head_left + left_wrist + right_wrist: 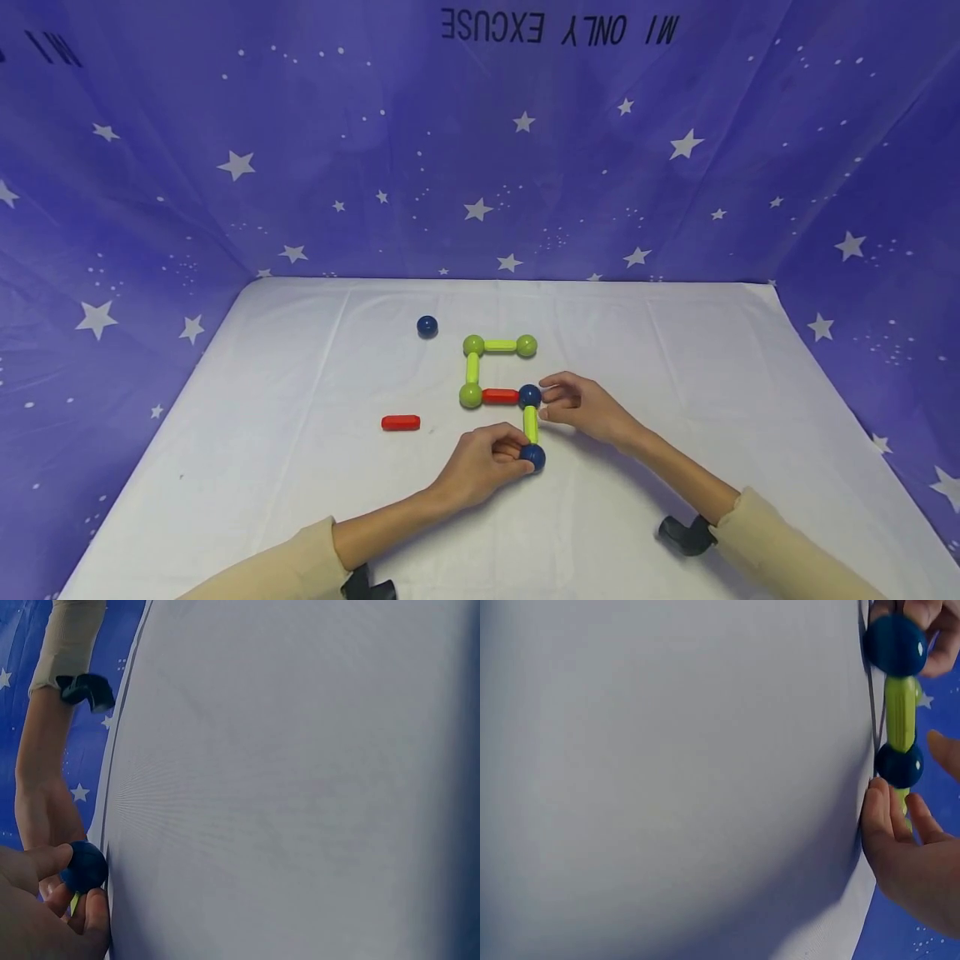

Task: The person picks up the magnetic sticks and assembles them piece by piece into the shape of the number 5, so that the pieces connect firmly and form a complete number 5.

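Observation:
A chain of ball-and-stick building pieces lies mid-table in the head view. My left hand (480, 468) pinches the dark blue ball (536, 455) at its near end between thumb and fingers. From that ball a yellow-green rod (531, 423) runs to a second blue ball (529, 395). My right hand (592, 410) is beside this second ball, thumb and fingers loosely spread, the thumb apart from it in the right wrist view. A red rod (500, 397) joins it to a green ball (470, 395). Beyond, yellow-green rods (472, 369) link two more green balls (473, 344).
A loose blue ball (427, 326) sits farther back, left of the chain. Left of the chain lies a loose red rod (401, 422). White cloth (315, 375) covers the table, and a purple star-patterned curtain (420, 167) stands behind and at both sides.

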